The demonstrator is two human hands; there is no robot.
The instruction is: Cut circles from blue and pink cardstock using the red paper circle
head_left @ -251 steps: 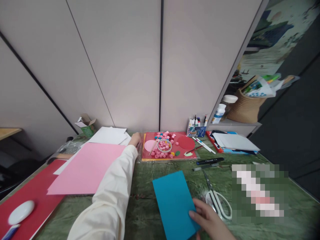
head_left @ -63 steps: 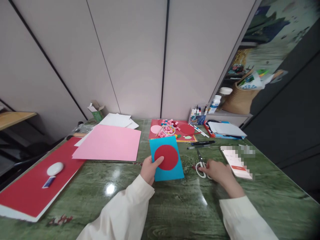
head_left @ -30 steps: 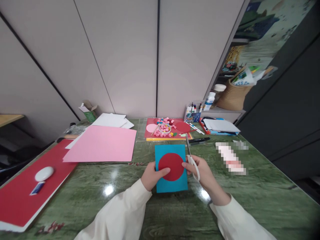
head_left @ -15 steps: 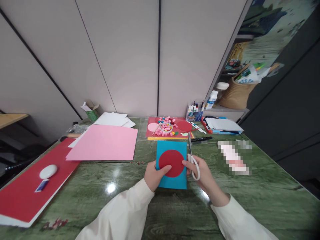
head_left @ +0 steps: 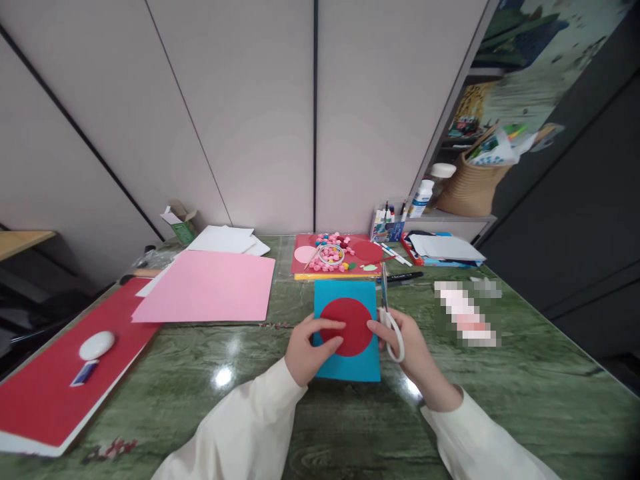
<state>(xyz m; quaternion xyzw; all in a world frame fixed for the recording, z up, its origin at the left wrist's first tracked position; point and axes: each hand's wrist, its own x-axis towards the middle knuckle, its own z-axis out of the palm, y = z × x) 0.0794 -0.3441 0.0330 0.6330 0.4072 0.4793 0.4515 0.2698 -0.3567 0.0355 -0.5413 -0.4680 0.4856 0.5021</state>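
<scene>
1. At the table's left edge, a red sheet carries a white oval object and a small blue item; a pink sheet lies just beyond it, toward the far side.
2. The left hand, in a cream sleeve, reaches in from the near edge, palm down. Its thumb presses onto a red paper circle while the fingers curl around the left edge of a blue card, gripping both together.
3. The blue card sits near the table's middle, with the circle lying on its upper half.
4. The right hand comes in from the near right, closed on white-handled scissors whose blades point away along the card's right edge.
5. Near the far edge, a red tray holds pink pompoms; markers lie to its right.
</scene>
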